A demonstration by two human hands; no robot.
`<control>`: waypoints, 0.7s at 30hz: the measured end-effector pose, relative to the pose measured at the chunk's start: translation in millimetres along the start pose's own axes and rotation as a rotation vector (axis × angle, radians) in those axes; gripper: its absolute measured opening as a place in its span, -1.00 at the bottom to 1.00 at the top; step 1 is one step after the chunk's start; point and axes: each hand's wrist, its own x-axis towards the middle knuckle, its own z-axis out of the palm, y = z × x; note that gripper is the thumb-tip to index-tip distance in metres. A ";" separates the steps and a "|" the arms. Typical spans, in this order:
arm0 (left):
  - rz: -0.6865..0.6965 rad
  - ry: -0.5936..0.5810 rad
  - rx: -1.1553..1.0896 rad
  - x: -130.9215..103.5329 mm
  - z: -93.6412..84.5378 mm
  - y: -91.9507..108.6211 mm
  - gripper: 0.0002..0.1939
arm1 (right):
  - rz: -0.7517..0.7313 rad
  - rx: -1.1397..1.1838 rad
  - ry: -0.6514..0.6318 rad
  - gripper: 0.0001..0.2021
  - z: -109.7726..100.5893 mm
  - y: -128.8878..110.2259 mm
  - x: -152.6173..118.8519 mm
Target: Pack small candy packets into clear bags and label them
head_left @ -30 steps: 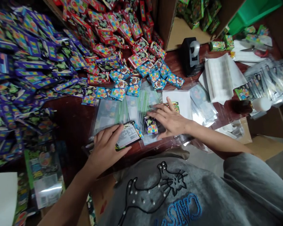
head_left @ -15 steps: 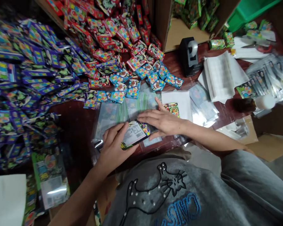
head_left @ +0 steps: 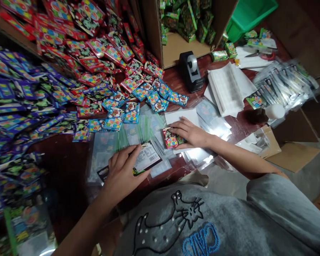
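Observation:
My left hand point(head_left: 124, 170) grips a flat dark printed package with a white barcode label point(head_left: 147, 158), thumb along its near edge and fingers over its left part. Clear plastic bags with green strips point(head_left: 142, 129) lie flat under and behind it. To the right, my right hand point(head_left: 193, 134) has its fingers bent over a small red box point(head_left: 170, 139) and a small green box point(head_left: 181, 140) side by side. White paper point(head_left: 173, 117) lies just behind those two.
Heaps of purple boxes point(head_left: 16, 96) and red boxes point(head_left: 93, 46) cover the left and back. Several blue boxes point(head_left: 132, 113) lie nearer. A tape dispenser point(head_left: 190, 73), a white stack of sheets point(head_left: 226, 90), a white-capped bottle point(head_left: 274, 111) and packed bags point(head_left: 285, 85) stand rightward.
My right hand has left the barcode-labelled package and moved onto the small red and green boxes. My left hand keeps its hold. The whole view has shifted, so the table appears further left.

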 end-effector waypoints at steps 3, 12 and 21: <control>-0.013 -0.024 -0.017 1.8 -3.4 -0.2 -0.15 | -0.128 0.143 0.088 -0.23 -0.2 -2.7 6.6; -0.049 -0.111 -0.135 -4.3 -19.6 -7.3 -0.12 | -0.311 0.359 0.086 -0.29 -45.8 -31.6 27.9; -0.073 -0.013 -0.151 -3.4 -24.8 14.8 -0.13 | -0.276 0.163 -0.008 -0.37 -29.9 -40.8 45.1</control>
